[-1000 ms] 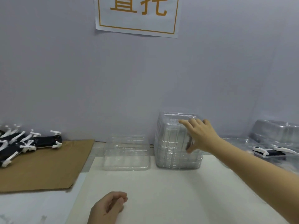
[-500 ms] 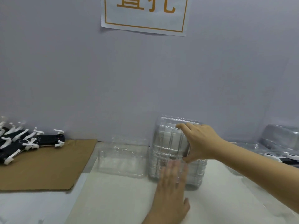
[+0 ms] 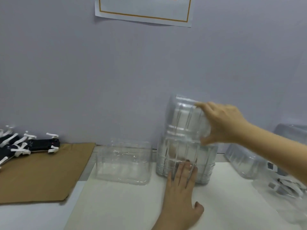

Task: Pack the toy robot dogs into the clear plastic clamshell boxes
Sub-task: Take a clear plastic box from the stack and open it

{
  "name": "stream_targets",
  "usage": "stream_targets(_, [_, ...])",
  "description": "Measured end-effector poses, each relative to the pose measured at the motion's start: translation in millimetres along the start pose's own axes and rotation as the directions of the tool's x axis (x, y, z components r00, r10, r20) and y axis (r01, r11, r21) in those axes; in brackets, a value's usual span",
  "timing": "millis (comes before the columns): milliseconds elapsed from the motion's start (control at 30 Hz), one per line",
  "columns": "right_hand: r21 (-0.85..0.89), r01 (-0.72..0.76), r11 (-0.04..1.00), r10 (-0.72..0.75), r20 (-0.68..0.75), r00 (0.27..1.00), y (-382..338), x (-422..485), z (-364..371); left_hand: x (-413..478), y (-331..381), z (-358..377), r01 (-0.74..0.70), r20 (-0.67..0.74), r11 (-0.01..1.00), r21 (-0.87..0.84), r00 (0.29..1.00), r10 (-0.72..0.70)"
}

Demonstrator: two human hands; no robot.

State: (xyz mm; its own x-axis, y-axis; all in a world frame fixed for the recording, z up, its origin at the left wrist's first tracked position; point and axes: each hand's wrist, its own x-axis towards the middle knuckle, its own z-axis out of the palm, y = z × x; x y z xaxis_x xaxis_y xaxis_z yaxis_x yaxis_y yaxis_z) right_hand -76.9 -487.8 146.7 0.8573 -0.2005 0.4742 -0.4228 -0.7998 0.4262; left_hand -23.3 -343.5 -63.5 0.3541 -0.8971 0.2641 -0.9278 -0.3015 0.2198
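Top clamshell box (image 3: 184, 120): clear, empty, upright above the stack of clamshell boxes (image 3: 204, 156), at centre frame against the wall. Whether its lower rim touches the stack cannot be told.

Right hand (image 3: 222, 123): enters from 3 o'clock and grips the top clamshell box on its right side, with fingers curled over the upper edge and the thumb under the lower corner.

Left hand (image 3: 181, 188): enters from 6 o'clock, fingers straight and close together, fingertips pressed against the front of the stack low down.

Open clamshell box (image 3: 123, 163): just beside the stack at its 9 o'clock, empty, resting on the white worktop (image 3: 116, 205).

Toy robot dogs (image 3: 29, 145): a black-and-white cluster at far 9 o'clock, well apart from the stack, lying on the far end of a brown cardboard sheet (image 3: 41, 171).

Filled boxes (image 3: 245, 163): at 3 o'clock, partly behind the right forearm, blurred; black-and-white parts show inside.

Paper sign (image 3: 144, 10): on the wall at 12 o'clock, orange border.
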Motion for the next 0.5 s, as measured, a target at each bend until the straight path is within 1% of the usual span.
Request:
stream_targets(33, [0.003, -0.032, 0.999, 0.032, -0.037, 0.999, 6.5, 2.2, -8.2, -1.9, -2.5, -2.4, -0.003, -0.023, 0.999, -0.034, 1.000, 0.003])
stream_targets(67, [0.014, -0.067, 0.998, 0.068, -0.076, 0.995, 12.0, 2.8, -15.1, -3.4, -3.7, -0.9, -0.037, -0.109, 0.995, -0.089, 0.994, 0.027])
stream_targets(100, [0.033, -0.104, 0.994, 0.108, -0.118, 0.987, 15.8, 1.2, -20.8, -2.9, -3.7, 1.0, -0.066, -0.188, 0.967, -0.245, 0.982, 0.019])
stream_targets(133, [0.056, -0.140, 0.989, 0.147, -0.158, 0.976, 15.9, -3.2, -25.2, -2.3, -3.2, 0.0, -0.056, -0.202, 0.883, -0.466, 0.978, -0.045])
stream_targets(167, [0.089, -0.169, 0.982, 0.184, -0.193, 0.964, 12.5, -10.0, -27.7, -2.9, -0.6, -3.0, -0.030, -0.206, 0.743, -0.669, 0.967, -0.147])
stream_targets(200, [0.134, -0.189, 0.973, 0.216, -0.228, 0.950, 6.0, -18.6, -28.2, -2.8, 2.8, -7.1, -0.032, -0.221, 0.562, -0.827, 0.937, -0.271])
stream_targets(233, [0.186, -0.197, 0.962, 0.242, -0.261, 0.934, -3.0, -27.8, -27.3, -2.3, 6.8, -16.3, -0.075, -0.223, 0.379, -0.922, 0.905, -0.363])
stream_targets(267, [0.236, -0.199, 0.951, 0.264, -0.286, 0.921, -12.1, -36.1, -26.1, -1.0, 10.3, -26.4, -0.110, -0.200, 0.229, -0.967, 0.886, -0.419])
stream_targets(300, [0.265, -0.197, 0.944, 0.274, -0.297, 0.915, -19.8, -42.4, -24.9, 2.6, 12.8, -35.9, -0.121, -0.150, 0.092, -0.988, 0.882, -0.446])
stream_targets(333, [0.267, -0.187, 0.946, 0.266, -0.302, 0.915, -25.2, -46.9, -23.0, 4.6, 15.4, -44.2, -0.130, -0.110, -0.015, -0.991, 0.889, -0.444])
stream_targets(367, [0.250, -0.170, 0.953, 0.244, -0.307, 0.920, -28.7, -50.7, -21.0, 5.2, 17.1, -52.5, -0.144, -0.089, -0.098, -0.985, 0.897, -0.433])
stream_targets(433, [0.208, -0.133, 0.969, 0.197, -0.325, 0.925, -31.2, -55.6, -19.5, 6.0, 17.4, -64.4, -0.188, -0.086, -0.213, -0.959, 0.907, -0.411])
stream_targets(500, [0.196, -0.097, 0.976, 0.161, -0.341, 0.926, -30.3, -58.6, -24.4, 5.5, 18.5, -72.1, -0.227, -0.105, -0.260, -0.939, 0.905, -0.412])
